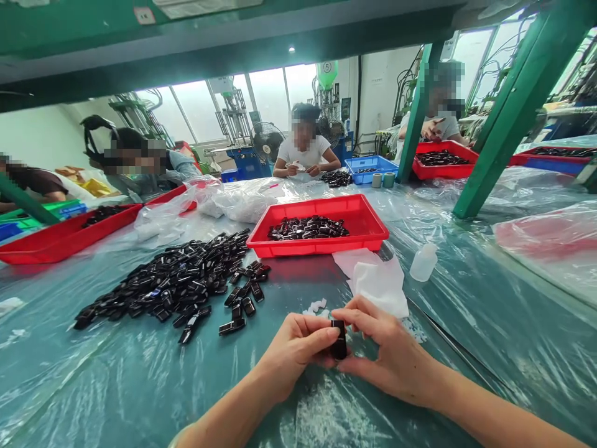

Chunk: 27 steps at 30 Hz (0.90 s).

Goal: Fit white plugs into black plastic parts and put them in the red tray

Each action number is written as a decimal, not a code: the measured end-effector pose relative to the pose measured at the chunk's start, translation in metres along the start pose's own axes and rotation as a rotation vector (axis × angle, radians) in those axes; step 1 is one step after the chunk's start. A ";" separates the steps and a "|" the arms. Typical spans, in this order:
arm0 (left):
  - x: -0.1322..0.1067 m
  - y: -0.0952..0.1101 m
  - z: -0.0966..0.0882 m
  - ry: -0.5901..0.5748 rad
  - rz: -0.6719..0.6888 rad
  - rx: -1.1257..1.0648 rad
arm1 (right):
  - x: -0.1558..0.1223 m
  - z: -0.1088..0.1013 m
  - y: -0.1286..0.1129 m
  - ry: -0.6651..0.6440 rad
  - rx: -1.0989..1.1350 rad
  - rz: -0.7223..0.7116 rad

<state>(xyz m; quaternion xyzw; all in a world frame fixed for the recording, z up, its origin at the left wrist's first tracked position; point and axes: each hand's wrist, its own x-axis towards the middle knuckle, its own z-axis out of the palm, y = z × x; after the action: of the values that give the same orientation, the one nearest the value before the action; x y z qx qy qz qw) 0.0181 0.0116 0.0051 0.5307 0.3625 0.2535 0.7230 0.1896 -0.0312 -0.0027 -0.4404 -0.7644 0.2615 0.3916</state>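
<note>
My left hand [295, 350] and my right hand [389, 350] meet low in the middle of the view, both pinched around one small black plastic part [339, 340] held upright between the fingertips. To the left, a big heap of the same black parts [172, 281] lies on the plastic-covered table. Just behind my hands lie small white bits [316, 306] and a white cloth [379, 283]. A red tray [361, 227] holding more black parts stands beyond the cloth.
A small white bottle [423, 262] stands right of the cloth. A long red tray [65, 235] lies at far left. Several other people sit at the table's far side with red and blue trays. Green frame legs [506, 118] slant down at right.
</note>
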 end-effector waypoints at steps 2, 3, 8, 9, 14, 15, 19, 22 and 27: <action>0.001 -0.002 0.000 -0.007 0.009 0.005 | 0.000 0.002 0.002 0.018 -0.038 -0.040; 0.002 -0.003 0.000 -0.013 0.011 0.007 | 0.000 0.003 0.003 0.028 -0.057 -0.054; 0.006 0.003 0.002 0.065 -0.011 -0.012 | 0.001 0.007 0.008 0.073 -0.064 -0.010; 0.007 0.008 0.002 0.108 -0.032 -0.003 | 0.001 0.007 0.009 0.085 -0.057 0.020; 0.027 0.044 -0.003 0.253 -0.056 0.083 | 0.000 0.008 0.006 0.048 -0.076 0.097; 0.034 0.053 -0.005 0.272 -0.047 0.104 | 0.000 0.008 0.005 0.029 -0.084 0.092; 0.076 0.089 -0.015 0.389 0.015 0.196 | -0.002 0.006 0.001 -0.040 -0.112 0.080; 0.102 0.113 -0.024 0.432 0.057 0.281 | -0.001 0.004 0.001 -0.067 -0.136 0.079; 0.100 0.121 -0.045 0.445 0.109 0.519 | -0.002 0.005 0.002 -0.099 -0.153 0.081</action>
<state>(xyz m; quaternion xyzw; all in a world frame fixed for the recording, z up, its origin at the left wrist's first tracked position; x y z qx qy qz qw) 0.0456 0.1499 0.0868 0.6472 0.5349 0.3007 0.4523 0.1871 -0.0318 -0.0080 -0.4862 -0.7822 0.2393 0.3075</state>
